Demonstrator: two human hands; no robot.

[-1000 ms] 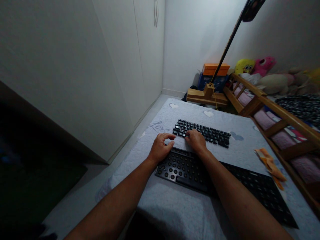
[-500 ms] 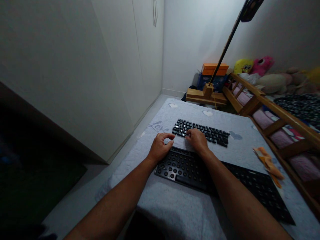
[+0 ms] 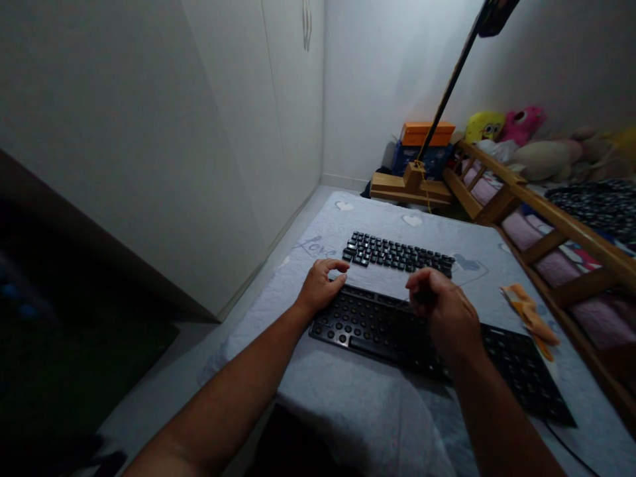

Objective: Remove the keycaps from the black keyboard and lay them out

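Head view of a padded mat (image 3: pixel 348 411) with two dark items on it. The keyboard (image 3: pixel 427 341) lies near, running from centre to lower right, most of its sockets bare; the keycaps (image 3: pixel 397 253) lie farther off in loose rows, apart from the keyboard's far edge.

The left hand (image 3: pixel 320 288) rests at the keyboard's far-left corner, fingers curled and thumb close to the forefinger; it steadies the frame and appears to hold nothing. The right hand (image 3: pixel 444 311) hovers over the keyboard's middle, fingertips pinched together. A small dark piece, probably one keycap, seems to sit in that pinch, though the dim light and motion blur leave this uncertain.

Risks, as judged from this layout:
- A cap pinched only at the tips can slip, fall among the bare sockets or roll off the mat toward the floor on the left.
- A cap pressed down tilted, or onto the wrong socket, may jam or bend its stem; the poor light makes legends and sockets hard to read.
- The soft mat gives under pressure, so the keyboard may rock if the left hand lifts away.
- The right forearm crosses the keyboard's near-right part and can snag the cable (image 3: pixel 566 445) at the lower right.
- A careless sweep toward the far rows would scatter the ordered caps.

An orange cloth (image 3: pixel 529 311) lies to the right, beside a wooden rail (image 3: pixel 561 218).
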